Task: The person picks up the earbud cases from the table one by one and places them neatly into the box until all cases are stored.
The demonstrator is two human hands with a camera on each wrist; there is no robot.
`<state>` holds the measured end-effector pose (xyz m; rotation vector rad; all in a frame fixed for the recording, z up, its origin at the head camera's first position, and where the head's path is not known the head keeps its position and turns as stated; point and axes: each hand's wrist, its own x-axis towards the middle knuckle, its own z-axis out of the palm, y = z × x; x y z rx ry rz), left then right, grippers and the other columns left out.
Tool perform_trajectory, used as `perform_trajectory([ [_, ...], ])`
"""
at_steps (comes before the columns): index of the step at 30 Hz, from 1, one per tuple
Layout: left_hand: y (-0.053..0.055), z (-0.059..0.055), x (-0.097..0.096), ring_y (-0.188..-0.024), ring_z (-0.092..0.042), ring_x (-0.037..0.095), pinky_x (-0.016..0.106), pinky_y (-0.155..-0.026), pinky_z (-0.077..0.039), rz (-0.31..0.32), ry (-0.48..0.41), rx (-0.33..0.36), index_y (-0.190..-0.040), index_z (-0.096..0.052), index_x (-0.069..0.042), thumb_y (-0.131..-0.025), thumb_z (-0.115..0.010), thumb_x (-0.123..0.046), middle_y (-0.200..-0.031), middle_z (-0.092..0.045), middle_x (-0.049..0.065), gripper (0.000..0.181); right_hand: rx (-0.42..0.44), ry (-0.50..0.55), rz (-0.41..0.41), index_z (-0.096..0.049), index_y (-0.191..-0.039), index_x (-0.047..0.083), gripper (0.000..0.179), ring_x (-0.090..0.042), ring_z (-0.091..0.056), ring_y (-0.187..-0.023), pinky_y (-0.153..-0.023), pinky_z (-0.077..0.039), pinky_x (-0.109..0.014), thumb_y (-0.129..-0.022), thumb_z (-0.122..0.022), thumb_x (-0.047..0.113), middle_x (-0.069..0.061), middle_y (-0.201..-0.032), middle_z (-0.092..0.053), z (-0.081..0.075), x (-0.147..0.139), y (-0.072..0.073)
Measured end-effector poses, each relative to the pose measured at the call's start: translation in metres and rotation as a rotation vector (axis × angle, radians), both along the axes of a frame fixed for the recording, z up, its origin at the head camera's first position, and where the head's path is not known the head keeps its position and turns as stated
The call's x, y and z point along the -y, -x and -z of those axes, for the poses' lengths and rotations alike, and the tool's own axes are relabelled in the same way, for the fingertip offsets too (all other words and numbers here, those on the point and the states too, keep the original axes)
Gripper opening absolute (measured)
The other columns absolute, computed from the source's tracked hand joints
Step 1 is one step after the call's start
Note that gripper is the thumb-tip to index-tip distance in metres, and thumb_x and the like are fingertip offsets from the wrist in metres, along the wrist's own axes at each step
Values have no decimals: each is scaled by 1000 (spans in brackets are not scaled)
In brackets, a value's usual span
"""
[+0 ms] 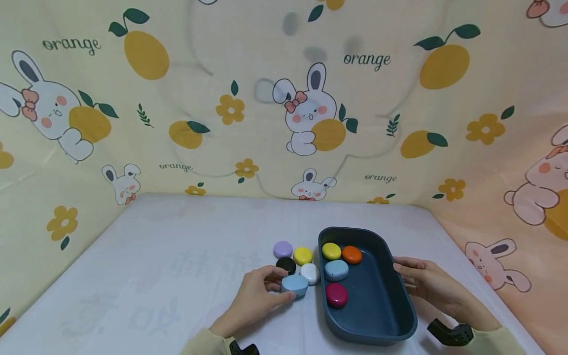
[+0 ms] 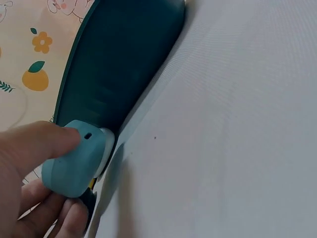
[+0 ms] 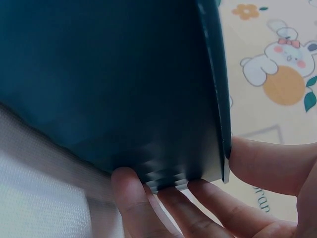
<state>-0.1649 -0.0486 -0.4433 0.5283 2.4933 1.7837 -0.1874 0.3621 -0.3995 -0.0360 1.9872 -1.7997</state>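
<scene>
My left hand (image 1: 257,292) pinches a small light-blue rounded case (image 1: 295,285) between thumb and fingers, just left of the tray. A small dark slot shows on the case (image 2: 74,161) in the left wrist view. With my right hand (image 1: 437,286) I hold the right wall of a dark blue tray (image 1: 406,308), thumb at the rim and fingers against the outer side (image 3: 148,124). Inside the tray lie a yellow piece (image 1: 331,251), an orange piece (image 1: 352,255), a light-blue piece (image 1: 336,270) and a crimson piece (image 1: 337,295).
Beyond my left hand, a purple piece (image 1: 282,249), a yellow piece (image 1: 303,256), a black piece (image 1: 286,266) and a white piece (image 1: 309,273) cluster on the white tablecloth (image 1: 155,271). A printed curtain (image 1: 248,59) surrounds the table's back and sides.
</scene>
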Motion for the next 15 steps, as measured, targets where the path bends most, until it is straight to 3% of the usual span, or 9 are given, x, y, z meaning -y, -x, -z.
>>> perform_trajectory([
  [15, -1, -2, 2, -92, -63, 16, 27, -81, -55, -30, -7, -49, -107, -68, -10, -77, -85, -20, -101, -66, -4, 36, 3, 26, -17, -28, -147, -12, 62, -25, -61, -112, -95, -50, -45, -103, -54, 24, -11, -130, -60, -2, 0, 1],
])
